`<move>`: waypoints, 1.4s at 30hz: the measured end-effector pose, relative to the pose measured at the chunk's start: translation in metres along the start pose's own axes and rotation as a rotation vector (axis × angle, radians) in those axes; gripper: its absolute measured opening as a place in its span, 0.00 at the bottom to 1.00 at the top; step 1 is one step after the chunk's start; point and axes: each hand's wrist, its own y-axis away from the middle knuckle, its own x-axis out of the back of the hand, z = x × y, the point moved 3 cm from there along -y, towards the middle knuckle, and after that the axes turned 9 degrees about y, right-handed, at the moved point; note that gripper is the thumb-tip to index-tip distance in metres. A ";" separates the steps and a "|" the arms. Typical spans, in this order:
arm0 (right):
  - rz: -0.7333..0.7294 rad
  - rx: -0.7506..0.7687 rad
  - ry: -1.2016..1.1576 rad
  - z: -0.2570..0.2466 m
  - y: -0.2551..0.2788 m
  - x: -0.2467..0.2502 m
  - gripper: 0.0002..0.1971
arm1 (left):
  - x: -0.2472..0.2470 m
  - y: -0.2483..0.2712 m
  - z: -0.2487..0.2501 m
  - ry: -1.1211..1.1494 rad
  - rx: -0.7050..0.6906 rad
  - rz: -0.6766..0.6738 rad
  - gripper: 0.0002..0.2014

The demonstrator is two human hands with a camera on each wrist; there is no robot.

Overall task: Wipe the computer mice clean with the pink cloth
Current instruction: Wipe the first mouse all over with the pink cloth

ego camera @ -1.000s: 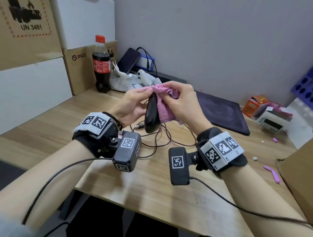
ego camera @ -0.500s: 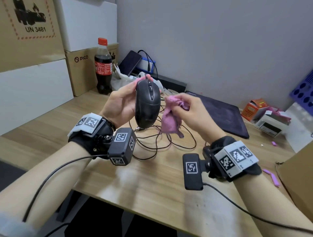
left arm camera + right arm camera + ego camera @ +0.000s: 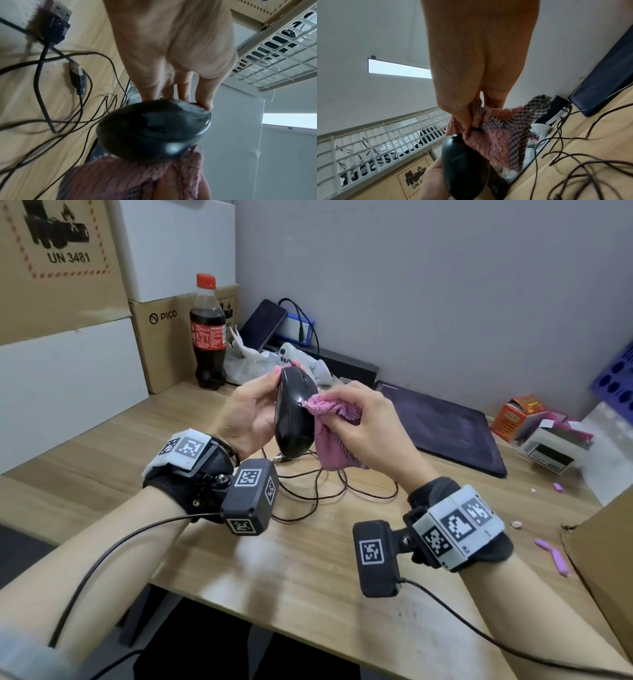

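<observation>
Head view: one black wired mouse (image 3: 294, 416) held upright above the tabletop (image 3: 308, 570), left hand (image 3: 251, 414) grip curled round its far side. Right hand (image 3: 363, 422) pinches one pink cloth (image 3: 330, 440) against the mouse's right flank. Coiled cables (image 3: 325, 487) lie beneath; one cola bottle (image 3: 208, 333) stands well behind.

Left wrist view: fingertips (image 3: 206, 102) press the mouse (image 3: 152, 129) edge; cloth (image 3: 123, 178) touches below.

Right wrist view: thumb and fingers bunch the cloth (image 3: 489, 136) on the mouse (image 3: 464, 166).
</observation>
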 end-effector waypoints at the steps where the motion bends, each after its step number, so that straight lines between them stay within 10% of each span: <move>1: 0.034 0.008 -0.005 0.000 0.002 -0.001 0.11 | -0.002 0.000 -0.002 -0.031 0.002 0.000 0.17; 22: -0.131 0.080 0.193 0.005 0.002 0.002 0.21 | -0.007 0.000 -0.013 -0.226 0.064 -0.113 0.20; 34: -0.342 -0.008 0.157 0.019 0.028 0.005 0.22 | 0.008 0.006 0.003 0.120 -0.005 -0.113 0.20; 42: 0.041 -0.154 -0.111 0.013 0.010 0.014 0.10 | -0.004 0.012 0.000 0.147 -0.022 -0.134 0.19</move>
